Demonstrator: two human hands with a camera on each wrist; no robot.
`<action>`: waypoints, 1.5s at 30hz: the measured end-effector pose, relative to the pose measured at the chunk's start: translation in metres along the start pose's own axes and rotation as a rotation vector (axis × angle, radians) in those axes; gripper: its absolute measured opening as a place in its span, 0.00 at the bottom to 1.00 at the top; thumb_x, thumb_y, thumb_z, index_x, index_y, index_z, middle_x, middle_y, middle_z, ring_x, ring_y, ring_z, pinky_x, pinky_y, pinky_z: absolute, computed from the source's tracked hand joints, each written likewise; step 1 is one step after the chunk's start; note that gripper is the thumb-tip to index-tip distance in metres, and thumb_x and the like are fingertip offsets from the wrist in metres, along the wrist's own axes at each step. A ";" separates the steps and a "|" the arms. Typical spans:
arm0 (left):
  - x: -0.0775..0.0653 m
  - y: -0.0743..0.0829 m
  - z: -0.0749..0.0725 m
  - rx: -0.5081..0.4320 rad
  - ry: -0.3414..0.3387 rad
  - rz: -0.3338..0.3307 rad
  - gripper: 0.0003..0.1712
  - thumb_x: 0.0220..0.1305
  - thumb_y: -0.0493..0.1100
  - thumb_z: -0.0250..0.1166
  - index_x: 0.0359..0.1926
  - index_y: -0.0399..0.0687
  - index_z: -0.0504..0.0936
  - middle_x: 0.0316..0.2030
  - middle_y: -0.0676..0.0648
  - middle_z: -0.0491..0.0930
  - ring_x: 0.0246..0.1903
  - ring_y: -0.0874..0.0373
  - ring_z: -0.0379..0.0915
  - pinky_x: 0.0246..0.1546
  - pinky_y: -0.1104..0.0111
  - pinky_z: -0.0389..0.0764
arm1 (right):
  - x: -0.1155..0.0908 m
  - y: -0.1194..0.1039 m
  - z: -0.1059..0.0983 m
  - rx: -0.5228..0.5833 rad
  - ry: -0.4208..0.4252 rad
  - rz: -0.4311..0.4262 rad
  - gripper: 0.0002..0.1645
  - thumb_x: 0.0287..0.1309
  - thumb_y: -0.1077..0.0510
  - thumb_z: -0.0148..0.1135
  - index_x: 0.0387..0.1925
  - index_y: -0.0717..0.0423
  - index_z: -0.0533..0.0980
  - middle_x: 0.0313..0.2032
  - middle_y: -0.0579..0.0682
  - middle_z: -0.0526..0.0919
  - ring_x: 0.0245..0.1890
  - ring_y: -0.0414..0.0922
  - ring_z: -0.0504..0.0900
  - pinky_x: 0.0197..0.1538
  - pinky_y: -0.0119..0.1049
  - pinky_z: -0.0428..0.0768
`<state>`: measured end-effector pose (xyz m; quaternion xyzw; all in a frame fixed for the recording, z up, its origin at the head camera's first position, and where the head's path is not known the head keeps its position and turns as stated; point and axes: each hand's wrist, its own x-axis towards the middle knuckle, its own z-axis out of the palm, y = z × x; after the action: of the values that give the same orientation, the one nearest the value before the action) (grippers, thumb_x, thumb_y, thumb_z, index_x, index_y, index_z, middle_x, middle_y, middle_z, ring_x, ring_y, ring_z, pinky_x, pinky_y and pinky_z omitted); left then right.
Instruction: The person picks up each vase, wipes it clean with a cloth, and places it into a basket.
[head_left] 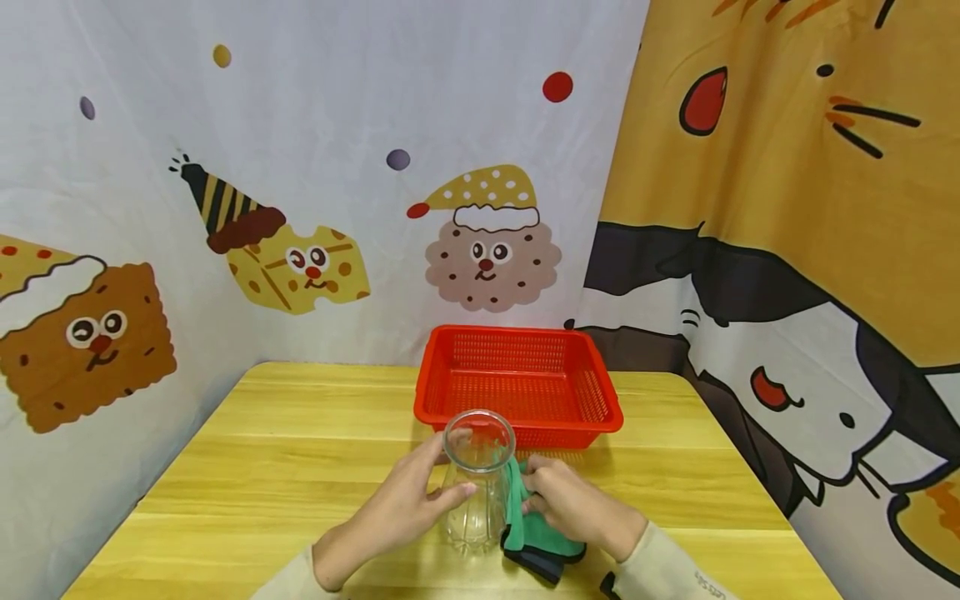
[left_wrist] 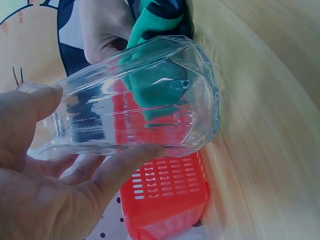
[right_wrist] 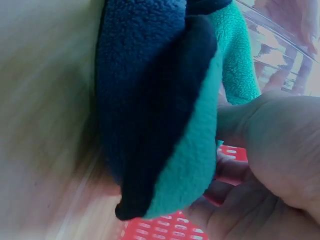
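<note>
A clear glass vase (head_left: 474, 500) with a round rim and faceted sides stands upright near the front of the table. My left hand (head_left: 408, 498) grips it from the left, thumb on the near side and fingers round the far side. In the left wrist view the vase (left_wrist: 150, 100) shows nothing inside; green shows through its wall. My right hand (head_left: 573, 504) holds a folded green cloth (head_left: 551, 537) with a dark blue side and black edging against the vase's right side. Seen from the right wrist, the cloth (right_wrist: 195, 165) hangs in folds from the thumb and fingers.
Behind the vase, a red plastic basket (head_left: 517, 400) with perforated walls sits at the back of the wooden table (head_left: 315, 433). A curtain with cartoon prints (head_left: 322, 125) hangs behind and beside the table.
</note>
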<state>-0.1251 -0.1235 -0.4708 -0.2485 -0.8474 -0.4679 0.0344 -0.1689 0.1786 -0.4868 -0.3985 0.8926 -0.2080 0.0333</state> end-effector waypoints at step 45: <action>-0.002 0.002 0.000 0.044 0.021 0.045 0.37 0.83 0.55 0.76 0.83 0.55 0.75 0.74 0.46 0.85 0.67 0.41 0.88 0.66 0.53 0.93 | -0.004 0.004 0.011 0.241 0.119 0.041 0.16 0.74 0.66 0.77 0.53 0.43 0.96 0.50 0.44 0.95 0.52 0.39 0.93 0.51 0.28 0.93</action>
<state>-0.1228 -0.1231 -0.4703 -0.2619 -0.8513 -0.4507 0.0594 -0.1671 0.1802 -0.4987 -0.3605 0.8694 -0.3365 0.0321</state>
